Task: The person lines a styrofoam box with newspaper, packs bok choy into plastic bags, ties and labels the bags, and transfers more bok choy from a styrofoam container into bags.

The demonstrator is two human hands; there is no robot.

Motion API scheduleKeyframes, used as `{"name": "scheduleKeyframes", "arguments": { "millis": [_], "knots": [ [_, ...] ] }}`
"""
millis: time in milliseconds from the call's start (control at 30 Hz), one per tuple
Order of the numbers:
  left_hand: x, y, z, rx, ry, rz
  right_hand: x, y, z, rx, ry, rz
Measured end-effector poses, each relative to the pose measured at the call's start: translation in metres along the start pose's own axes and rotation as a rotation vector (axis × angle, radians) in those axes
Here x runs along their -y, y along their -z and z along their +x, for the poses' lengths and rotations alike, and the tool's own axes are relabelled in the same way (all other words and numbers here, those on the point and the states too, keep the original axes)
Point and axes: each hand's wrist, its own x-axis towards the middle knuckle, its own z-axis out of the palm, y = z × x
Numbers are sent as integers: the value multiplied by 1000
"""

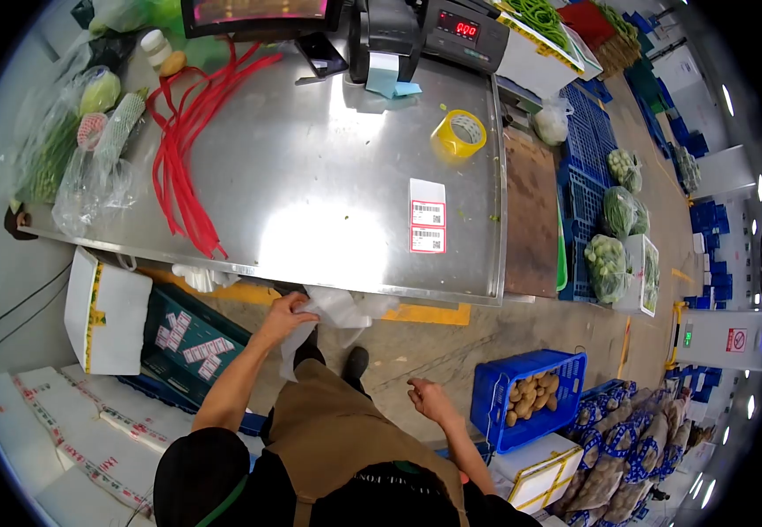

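Observation:
My left hand (pixel 286 316) is closed on the edge of a thin, whitish plastic bag (pixel 337 309), at the front edge of the steel table (pixel 249 176). The bag hangs down past the edge, in front of my brown apron (pixel 324 408). To the right, my right hand (pixel 432 401) is in the air beside a blue crate (pixel 486 395) of potatoes (pixel 532 397). Its fingers are loosely bent and a little apart, with nothing visible in them. On the tabletop lie a label strip (pixel 428 215), a roll of yellow tape (pixel 460 134) and several red straps (pixel 179 149).
At the table's back stand a label printer (pixel 387 39) and a scale display (pixel 464 31), beside a phone (pixel 320 54). Bagged vegetables (pixel 100 123) lie at left. Below are a white foam box (pixel 108 312) and a dark green crate (pixel 189 338). Net sacks (pixel 618 448) are piled at right.

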Motion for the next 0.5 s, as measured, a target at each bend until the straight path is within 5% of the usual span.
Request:
{"name": "scheduleKeyframes", "arguments": {
  "millis": [167,400,500],
  "knots": [
    [13,8,4,37,-133,5,19,3,9,-17,-66,-15],
    [11,27,5,227,59,186,74,29,24,-98,-73,300],
    [2,27,2,230,60,200,100,77,67,-537,-61,352]
  ]
}}
